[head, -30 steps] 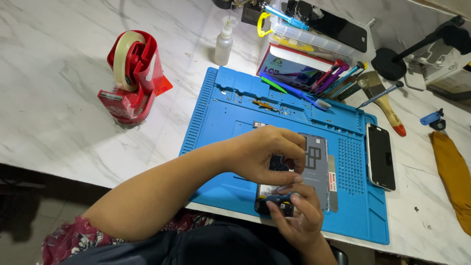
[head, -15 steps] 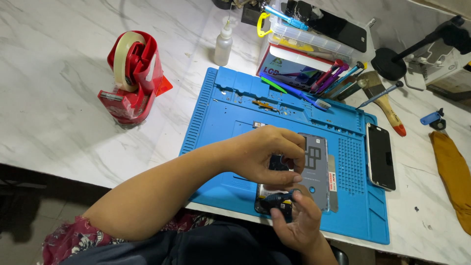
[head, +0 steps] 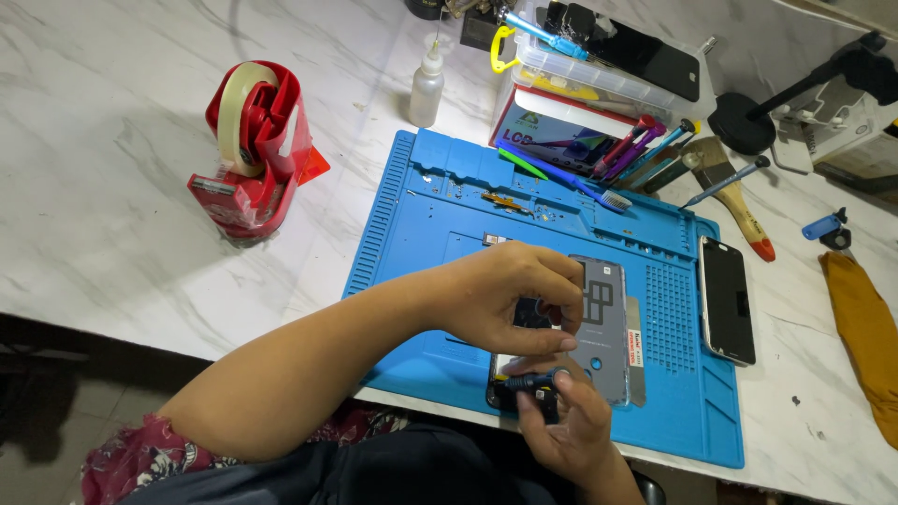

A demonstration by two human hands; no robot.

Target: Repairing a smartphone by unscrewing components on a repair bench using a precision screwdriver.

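Note:
An opened phone (head: 599, 327) with its grey inner frame showing lies on the blue work mat (head: 440, 224). My left hand (head: 510, 299) rests over the phone's left side, fingers curled and pinching down on it. My right hand (head: 561, 425) is at the phone's near end, gripping a small dark screwdriver (head: 528, 382) whose tip points at the phone's lower corner. What lies under my left fingers is hidden.
A second phone (head: 727, 297) lies screen-up at the mat's right. A red tape dispenser (head: 253, 150) stands at the left, a small dropper bottle (head: 427, 86) behind the mat. Tool boxes, several pens, a brush (head: 739, 201) and an orange cloth (head: 865, 332) crowd the back and right.
My right hand has shifted the screwdriver slightly at the phone's near end. My left hand stays on the phone.

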